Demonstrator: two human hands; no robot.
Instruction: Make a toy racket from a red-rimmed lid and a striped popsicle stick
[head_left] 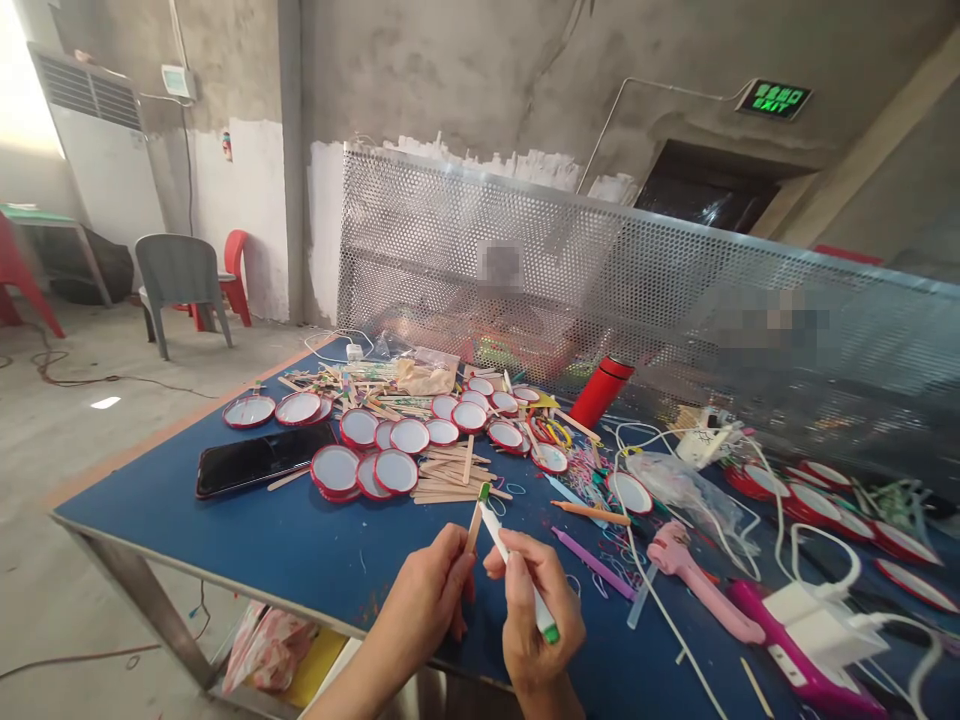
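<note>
Wooden stick (475,528), green at its upper end, tilts above the near side of a blue-topped table. Along the far side stands a perforated metal panel (480,225), the largest piece in view, with the table (180,540) spreading before it. Over its near edge, the left hand (429,585) pinches the stick between thumb and fingers, while the right hand (521,630) closes around a white marker. A magenta power strip (791,660) lies at the right, a dark phone (262,462) at the left, and a red flask (600,395) leans near the panel. White-faced, red-rimmed discs (334,468) crowd the middle. Smaller yet, the green-ended marker (496,532) points its tip at the stick's green end, apparently touching. Loose wooden sticks (450,478) are heaped just beyond, with thin elastic bands (516,489) scattered nearby.
</note>
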